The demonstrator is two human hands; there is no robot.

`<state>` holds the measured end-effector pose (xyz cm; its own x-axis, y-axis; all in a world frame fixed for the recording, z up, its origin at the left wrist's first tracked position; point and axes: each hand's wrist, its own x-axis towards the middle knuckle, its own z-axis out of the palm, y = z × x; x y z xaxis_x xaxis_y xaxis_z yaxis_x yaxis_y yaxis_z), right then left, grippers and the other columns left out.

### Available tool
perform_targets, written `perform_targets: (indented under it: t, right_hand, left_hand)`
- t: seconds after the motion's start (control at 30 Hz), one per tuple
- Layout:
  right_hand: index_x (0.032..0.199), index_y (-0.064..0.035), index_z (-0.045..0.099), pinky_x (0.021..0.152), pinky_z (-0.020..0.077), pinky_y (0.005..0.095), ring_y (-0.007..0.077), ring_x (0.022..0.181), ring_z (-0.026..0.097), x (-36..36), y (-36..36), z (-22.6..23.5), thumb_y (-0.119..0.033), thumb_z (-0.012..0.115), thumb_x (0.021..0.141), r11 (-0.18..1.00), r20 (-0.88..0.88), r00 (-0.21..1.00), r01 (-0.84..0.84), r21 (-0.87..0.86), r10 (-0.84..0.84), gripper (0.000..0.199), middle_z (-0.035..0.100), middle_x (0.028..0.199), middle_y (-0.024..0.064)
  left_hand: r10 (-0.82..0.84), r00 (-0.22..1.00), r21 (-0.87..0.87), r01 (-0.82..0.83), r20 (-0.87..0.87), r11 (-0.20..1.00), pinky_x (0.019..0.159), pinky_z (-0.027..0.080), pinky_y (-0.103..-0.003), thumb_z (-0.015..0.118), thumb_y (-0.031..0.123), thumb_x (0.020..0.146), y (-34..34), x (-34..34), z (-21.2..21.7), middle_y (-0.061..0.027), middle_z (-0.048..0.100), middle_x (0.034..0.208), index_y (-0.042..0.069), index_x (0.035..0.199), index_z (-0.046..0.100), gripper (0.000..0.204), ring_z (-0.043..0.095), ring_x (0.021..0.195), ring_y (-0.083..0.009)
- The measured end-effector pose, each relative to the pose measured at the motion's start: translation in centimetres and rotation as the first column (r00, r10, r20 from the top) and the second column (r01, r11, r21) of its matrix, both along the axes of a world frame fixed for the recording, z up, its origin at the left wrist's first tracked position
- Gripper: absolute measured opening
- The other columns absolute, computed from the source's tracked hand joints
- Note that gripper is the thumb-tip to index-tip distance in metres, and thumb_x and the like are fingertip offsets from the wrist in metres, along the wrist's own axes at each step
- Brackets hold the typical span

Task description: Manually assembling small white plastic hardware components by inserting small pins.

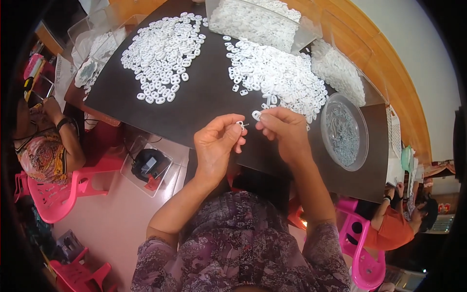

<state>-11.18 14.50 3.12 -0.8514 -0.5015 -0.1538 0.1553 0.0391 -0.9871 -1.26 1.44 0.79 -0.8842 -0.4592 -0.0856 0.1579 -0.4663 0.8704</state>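
Note:
Just over the near edge of the dark table (209, 97), my left hand (219, 141) pinches a small white plastic piece (240, 123) with a thin metal screw or pin (245, 125) sticking out to the right. Close beside it, my right hand (287, 131) holds a white oval piece with holes (256, 115) between thumb and fingers. The two pieces are apart. Ahead of my right hand spreads a heap of small white pieces (277, 73). A round clear dish (324, 138) of small grey metal parts lies to the right.
Another pile of white oval pieces (165, 53) lies at the far left. Clear bins (311, 34) full of white pieces stand at the back. One person (48, 136) sits at the left, another (394, 224) at the right. Pink chairs (63, 194) flank the table.

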Motion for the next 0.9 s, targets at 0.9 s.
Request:
perform_targets:
  t: [0.9]
  right_hand:
    - [0.085, 0.0011, 0.064, 0.053, 0.0347, 0.017, 0.0031, 0.059, 0.048, 4.2, -2.6, -0.4, -0.013, 0.062, 0.084, 0.994, 0.023, 1.0, 0.022, -0.109, -0.019, 0.014, 0.064, 0.073, 0.0027]
  left_hand:
    - [0.086, 0.996, 0.044, -0.085, -0.002, 0.995, 0.051, 0.047, -0.022, 0.057, 0.003, 0.088, -0.1, 1.3, -0.7, -0.01, 0.063, 0.079, -0.005, 0.095, 0.057, 0.01, 0.059, 0.062, -0.0115]
